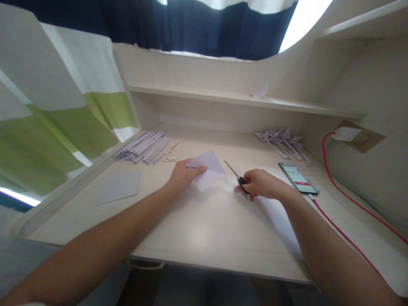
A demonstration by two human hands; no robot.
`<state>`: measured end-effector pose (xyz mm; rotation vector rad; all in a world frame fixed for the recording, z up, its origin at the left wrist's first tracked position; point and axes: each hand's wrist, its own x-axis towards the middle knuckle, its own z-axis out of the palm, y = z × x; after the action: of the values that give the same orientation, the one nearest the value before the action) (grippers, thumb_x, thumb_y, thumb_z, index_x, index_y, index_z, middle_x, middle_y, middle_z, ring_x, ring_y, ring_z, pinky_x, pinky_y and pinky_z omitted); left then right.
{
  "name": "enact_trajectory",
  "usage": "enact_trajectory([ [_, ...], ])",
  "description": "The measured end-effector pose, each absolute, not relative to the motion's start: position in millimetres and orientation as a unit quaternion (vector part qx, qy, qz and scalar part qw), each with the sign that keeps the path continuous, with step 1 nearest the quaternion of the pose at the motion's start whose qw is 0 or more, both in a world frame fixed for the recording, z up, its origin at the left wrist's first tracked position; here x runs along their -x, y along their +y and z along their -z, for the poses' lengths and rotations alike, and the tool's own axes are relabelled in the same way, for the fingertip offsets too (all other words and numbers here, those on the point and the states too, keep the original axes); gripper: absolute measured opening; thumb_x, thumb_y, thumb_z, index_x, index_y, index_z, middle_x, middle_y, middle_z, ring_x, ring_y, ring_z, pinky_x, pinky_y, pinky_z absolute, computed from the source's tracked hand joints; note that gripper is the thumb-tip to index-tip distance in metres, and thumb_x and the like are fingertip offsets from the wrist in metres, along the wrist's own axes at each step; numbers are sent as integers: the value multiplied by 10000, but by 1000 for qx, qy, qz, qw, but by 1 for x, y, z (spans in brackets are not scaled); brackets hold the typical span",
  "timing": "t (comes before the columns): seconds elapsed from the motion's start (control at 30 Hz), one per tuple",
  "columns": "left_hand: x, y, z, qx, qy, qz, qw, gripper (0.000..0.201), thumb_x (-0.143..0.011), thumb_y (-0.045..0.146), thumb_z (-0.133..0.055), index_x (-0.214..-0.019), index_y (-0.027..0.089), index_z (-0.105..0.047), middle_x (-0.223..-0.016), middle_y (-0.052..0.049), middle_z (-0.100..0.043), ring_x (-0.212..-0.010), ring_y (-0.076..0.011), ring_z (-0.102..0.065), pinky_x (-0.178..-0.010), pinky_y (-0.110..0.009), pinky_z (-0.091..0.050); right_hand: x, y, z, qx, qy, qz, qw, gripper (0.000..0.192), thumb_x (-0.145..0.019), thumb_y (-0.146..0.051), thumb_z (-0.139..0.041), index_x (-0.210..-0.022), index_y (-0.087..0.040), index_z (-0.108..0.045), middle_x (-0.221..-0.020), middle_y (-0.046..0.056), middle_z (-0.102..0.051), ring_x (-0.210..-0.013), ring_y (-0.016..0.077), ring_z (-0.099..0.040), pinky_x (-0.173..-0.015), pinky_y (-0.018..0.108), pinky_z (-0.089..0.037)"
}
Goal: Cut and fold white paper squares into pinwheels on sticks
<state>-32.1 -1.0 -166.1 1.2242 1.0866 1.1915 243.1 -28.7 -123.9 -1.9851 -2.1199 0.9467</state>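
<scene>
**Desk inspection: folded paper and scissors in hand**

Reference landmark: the folded paper (208, 168), lying near the middle of the desk (197, 229).

Left hand (185, 174): fingers pinched on the near-left edge of the folded paper, holding it down against the desk surface. The sheet shows a triangular fold with its peak pointing away from the person.

Right hand (261, 183): fingers curled closed around the dark handles of the scissors (236, 176), just to the right of the folded paper. The blades point up and to the left, toward the paper's right corner; the tip is close to the paper, but contact cannot be confirmed.

Surroundings, relative to the folded paper:
- Left and nearer the desk edge: a flat sheet (118, 188), well apart.
- Behind and to the left: a bundle of folded strips (145, 146), with a few small white bits beside it.
- Behind and to the right: a pile of folded pieces (282, 140).
- To the right, beyond the right hand: a phone (298, 177), screen lit, with a red cable (347, 195) running past it.
- Above: a shelf (223, 97) carrying one small paper scrap.
</scene>
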Motion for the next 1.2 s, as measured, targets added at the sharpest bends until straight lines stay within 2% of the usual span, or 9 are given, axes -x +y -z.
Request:
enact_trajectory([
  [0.13,29,-11,163,-506,450,-485,553,461,-637,393,-919,-973,105,-790,-782,-83,-774,-636,-187,-667,-561,-263,-484,-233,-30,128,627,-709,-307,100,277,-882,-441,-702,-889,-178,-788,-795,72,-819,-709,209,-742,-621,273,-465],
  [0.43,31,-5,161,-514,428,-527,524,413,-644,384,-915,-915,107,-771,-810,-69,-774,-661,-176,-670,-616,-266,-489,-224,-37,137,656,-705,-217,159,108,-821,-283,-743,-836,-182,-777,-650,60,-766,-596,200,-677,-573,286,-417],
  [0.53,29,-7,141,-514,418,-551,508,406,-661,386,-904,-929,111,-772,-814,-60,-770,-664,-164,-663,-615,-257,-488,-223,-39,138,651,-713,-192,173,43,-771,-211,-766,-738,-189,-783,-638,65,-758,-568,202,-654,-561,300,-411],
  [0.63,20,-11,107,-531,371,-582,491,360,-678,380,-903,-896,120,-784,-827,-63,-775,-687,-170,-675,-629,-258,-505,-225,-43,123,633,-723,-174,214,92,-833,-248,-748,-849,-189,-817,-786,80,-805,-615,199,-696,-609,304,-485],
  [0.73,7,-13,69,-539,318,-619,474,316,-707,384,-896,-871,134,-794,-845,-68,-782,-710,-181,-688,-649,-266,-532,-223,-56,88,594,-718,-118,343,248,-967,-370,-652,-1107,-206,-774,-964,78,-810,-746,197,-743,-706,313,-566],
  [0.8,-4,-13,46,-535,262,-657,462,313,-729,382,-891,-927,155,-806,-932,-73,-798,-780,-191,-710,-713,-275,-561,-217,-68,59,476,-693,-55,538,244,-920,-348,-742,-1127,-220,-740,-872,45,-783,-701,195,-726,-683,330,-592],
  [0.83,-10,-13,36,-530,237,-677,452,311,-744,381,-886,-951,163,-807,-955,-70,-798,-802,-192,-714,-735,-276,-567,-212,-75,46,420,-696,-37,581,289,-897,-294,-772,-1177,-241,-724,-880,29,-780,-702,191,-723,-692,338,-603],
  [0.93,-25,-17,15,-517,194,-719,421,283,-768,387,-873,-933,173,-790,-892,-48,-777,-772,-182,-703,-708,-269,-564,-199,-86,19,321,-755,-24,571,343,-880,-184,-773,-1205,-289,-744,-957,13,-802,-768,185,-745,-718,336,-619],
  [1.2,-40,-22,15,-520,204,-742,371,251,-799,417,-837,-888,193,-766,-833,-32,-748,-787,-198,-705,-697,-281,-568,-200,-80,8,304,-768,-17,564,161,-904,-183,-762,-984,-314,-810,-980,7,-822,-842,206,-759,-797,370,-619],
])
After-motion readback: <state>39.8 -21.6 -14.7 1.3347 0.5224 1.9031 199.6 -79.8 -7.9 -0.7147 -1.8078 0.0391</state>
